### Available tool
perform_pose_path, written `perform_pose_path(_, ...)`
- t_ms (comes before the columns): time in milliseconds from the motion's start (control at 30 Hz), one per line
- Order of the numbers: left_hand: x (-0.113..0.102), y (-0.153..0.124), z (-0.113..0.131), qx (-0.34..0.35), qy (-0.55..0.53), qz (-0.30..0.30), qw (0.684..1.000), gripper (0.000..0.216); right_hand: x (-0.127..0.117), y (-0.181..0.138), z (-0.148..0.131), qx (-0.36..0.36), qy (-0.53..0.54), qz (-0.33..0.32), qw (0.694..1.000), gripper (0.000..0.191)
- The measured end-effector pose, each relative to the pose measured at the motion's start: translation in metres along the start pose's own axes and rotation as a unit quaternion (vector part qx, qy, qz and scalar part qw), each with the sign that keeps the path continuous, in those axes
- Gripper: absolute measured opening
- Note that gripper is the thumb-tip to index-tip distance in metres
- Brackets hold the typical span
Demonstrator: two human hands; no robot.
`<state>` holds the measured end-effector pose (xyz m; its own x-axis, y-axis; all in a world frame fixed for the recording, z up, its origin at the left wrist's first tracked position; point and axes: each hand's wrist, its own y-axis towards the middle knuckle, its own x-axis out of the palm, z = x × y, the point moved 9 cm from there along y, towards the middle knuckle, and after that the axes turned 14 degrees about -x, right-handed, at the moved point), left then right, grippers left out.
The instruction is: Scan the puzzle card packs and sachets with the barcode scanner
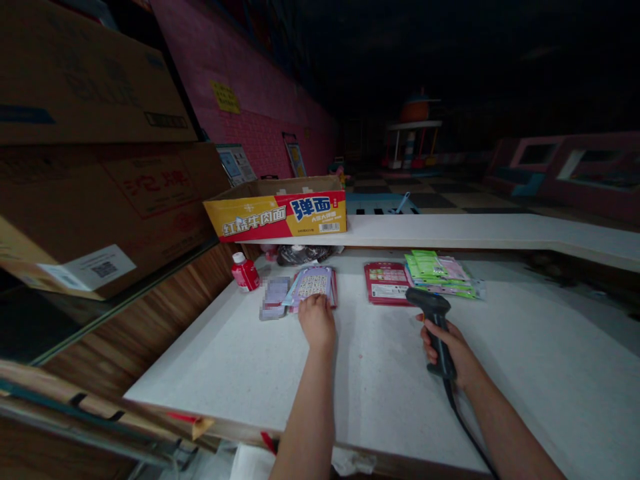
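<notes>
My left hand (317, 321) is at the near edge of a small pile of flat packs, its fingers curled onto a purple printed packet (314, 283). Red edges of other packs show beneath that packet. Wrapped in my right hand (453, 350) is the handle of a dark grey barcode scanner (436, 320), its cord running down toward me. The scanner's head lies in front of a stack of red packs (385, 283) with a white barcode label. Bright green and pink packets (437, 273) are heaped just to the right of that stack.
A red bottle with a white cap (245, 273) stands on the white table (380, 373) at the left. Behind, a raised white shelf (450, 231) bears an open yellow-and-red noodle carton (280, 217). Large cardboard boxes (110, 207) are piled at the left.
</notes>
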<state>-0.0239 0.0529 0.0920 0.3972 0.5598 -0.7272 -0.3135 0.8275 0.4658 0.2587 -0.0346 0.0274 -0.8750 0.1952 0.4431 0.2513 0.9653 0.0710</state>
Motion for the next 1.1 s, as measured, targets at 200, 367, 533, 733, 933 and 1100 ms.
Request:
perform_pose_path(200, -0.001, 0.000, -0.003, -0.010, 0.007, -0.001, 1.000, 0.024, 0.000, 0.000, 0.000, 0.002, -0.007, 0.003, 1.000, 0.045)
perform_pose_path(367, 0.000, 0.000, -0.005, -0.013, -0.004, -0.001, 1.000, 0.024, -0.001, 0.001, -0.001, -0.004, -0.001, 0.007, 1.000, 0.046)
perform_pose_path(533, -0.010, -0.006, 0.018, 0.035, -0.051, 0.028, 0.998, 0.023, -0.008, 0.004, -0.009, -0.024, 0.014, 0.053, 0.998, 0.048)
perform_pose_path(733, 0.031, -0.021, 0.068, 0.062, -0.083, -0.127, 0.987, 0.028, -0.019, 0.007, -0.015, -0.052, 0.049, 0.124, 0.990, 0.052)
perform_pose_path(933, 0.082, -0.010, 0.080, -0.093, -0.028, -0.212, 0.973, 0.043, -0.020, 0.012, -0.007, -0.044, 0.051, 0.136, 0.988, 0.054)
perform_pose_path(1100, 0.097, 0.003, 0.082, -0.162, 0.034, -0.253, 0.953, 0.061, -0.018, 0.016, -0.003, -0.046, 0.039, 0.121, 0.991, 0.050)
